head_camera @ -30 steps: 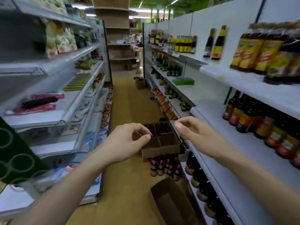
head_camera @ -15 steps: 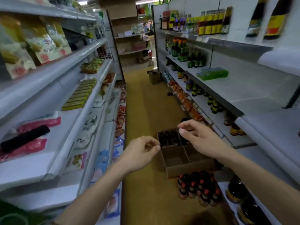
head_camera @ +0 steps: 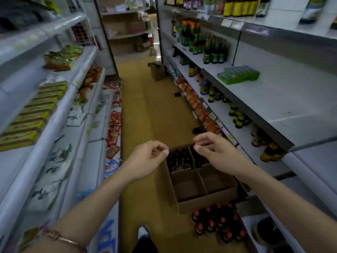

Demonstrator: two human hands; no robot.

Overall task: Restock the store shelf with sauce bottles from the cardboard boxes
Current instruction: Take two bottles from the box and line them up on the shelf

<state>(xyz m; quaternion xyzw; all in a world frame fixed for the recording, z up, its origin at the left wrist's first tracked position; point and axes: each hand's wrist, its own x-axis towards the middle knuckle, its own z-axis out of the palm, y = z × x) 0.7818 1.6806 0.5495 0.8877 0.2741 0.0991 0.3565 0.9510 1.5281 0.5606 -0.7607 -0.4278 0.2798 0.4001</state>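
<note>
Yellow aisle floor (head_camera: 145,110) holds one four-compartment cardboard box (head_camera: 204,203), two compartments bottled; both hands (head_camera: 145,161) hover loosely curled, empty.

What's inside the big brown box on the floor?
The cardboard box has four sections. The two far ones hold dark bottles, partly covered by the right hand. The two near sections look empty.

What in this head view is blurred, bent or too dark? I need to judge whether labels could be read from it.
Head view: wide-angle bending curves the left shelves and right shelf edges; the frame's margins smear, so bottle labels upper right are unreadable; the dark bottles in the cardboard box sit in shadow; both hands, left hand and right hand, are fairly sharp.
</note>
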